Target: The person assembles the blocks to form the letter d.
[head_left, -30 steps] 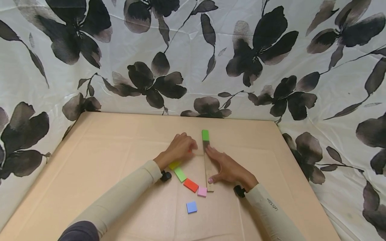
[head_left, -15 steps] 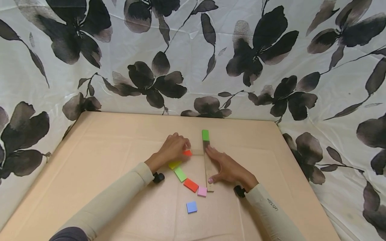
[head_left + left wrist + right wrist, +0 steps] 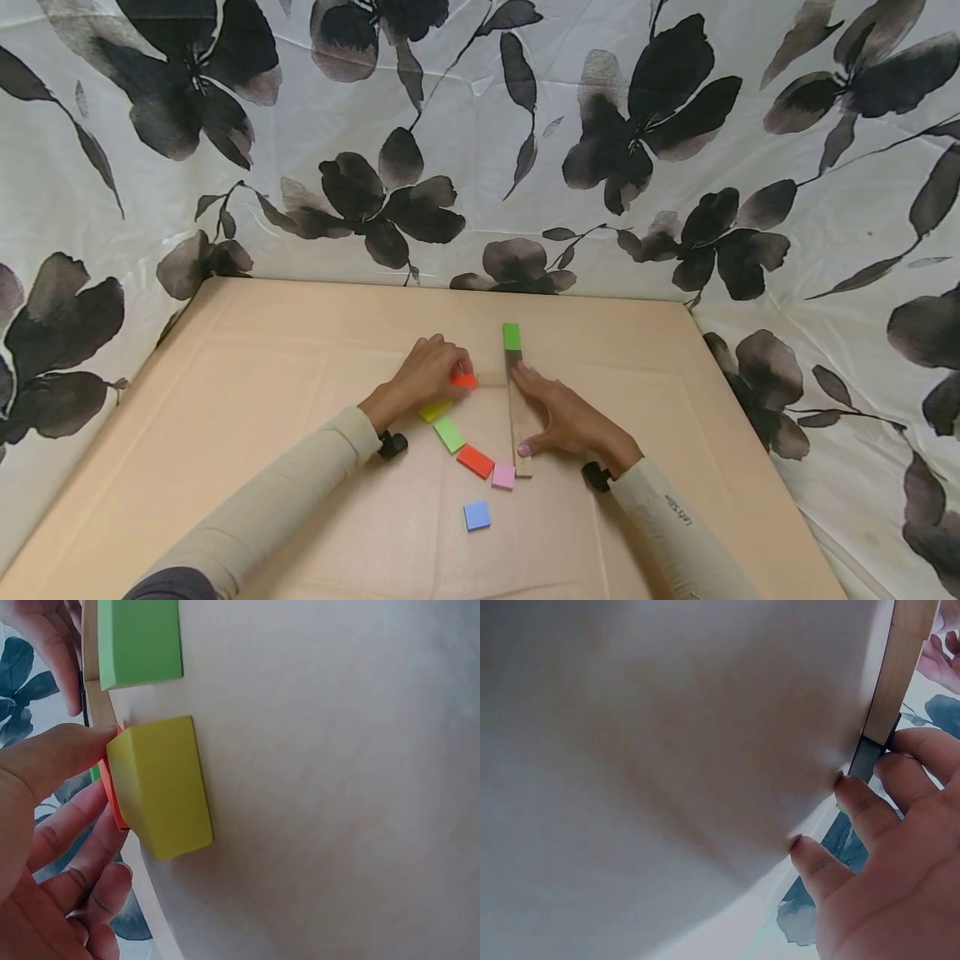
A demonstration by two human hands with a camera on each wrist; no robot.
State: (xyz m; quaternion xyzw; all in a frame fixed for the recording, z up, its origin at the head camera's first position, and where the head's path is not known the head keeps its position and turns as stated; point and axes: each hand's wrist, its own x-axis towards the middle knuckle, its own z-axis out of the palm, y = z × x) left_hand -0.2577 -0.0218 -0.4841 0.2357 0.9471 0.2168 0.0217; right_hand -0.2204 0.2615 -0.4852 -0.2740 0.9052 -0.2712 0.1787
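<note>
1. Left hand [image 3: 427,371]: fingers pinch orange-red rectangular block [image 3: 465,381] just beside yellow rectangular block [image 3: 169,791] on tan tabletop [image 3: 300,350].
2. Right hand [image 3: 576,418]: fingers spread, touching long, straight, pale wooden strip [image 3: 519,417].

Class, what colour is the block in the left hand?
The block is orange-red, shown best in the head view.

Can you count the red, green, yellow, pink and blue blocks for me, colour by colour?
Red: 2 (held red block in the left hand, nearer red block)
Green: 2 (far green block, light green block)
Yellow block: 1
Pink block: 1
Blue block: 1
Total: 7
</note>
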